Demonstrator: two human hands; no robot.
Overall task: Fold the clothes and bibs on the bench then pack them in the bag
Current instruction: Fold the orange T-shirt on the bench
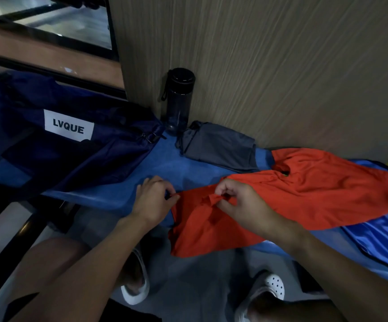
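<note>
Across the blue padded table (123,189), a thin orange fabric garment (304,194) is laid, its long axis running rightward from the fingers (168,190). Its left edge is pinched by the left hand (152,201) and right hand (237,203). A navy fabric bag (49,140) is seen leftward, nearer the left hand.

The word "LVQUE" is printed in black capital letters on a white rectangular label (68,125), which is fixed to the side of the dark blue bag (49,140). No other writing can be read.
</note>
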